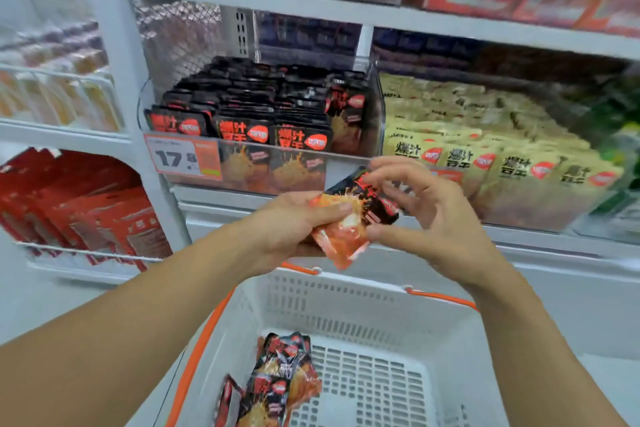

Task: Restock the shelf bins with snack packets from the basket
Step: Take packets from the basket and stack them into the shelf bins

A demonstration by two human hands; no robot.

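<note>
Both hands grip 1 pkt point(353, 215), 3 pkts in basket point(346, 298)

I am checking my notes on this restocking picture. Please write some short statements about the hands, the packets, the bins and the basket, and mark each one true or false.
1. Both hands, left hand and right hand, hold black-and-orange packets. True.
2. The basket is empty. False: a few packets lie in it.
3. The bin of black packets stands left of the bin of beige packets. True.
4. The held packets are already inside a bin. False: they are in front of the shelf, above the basket.
</note>
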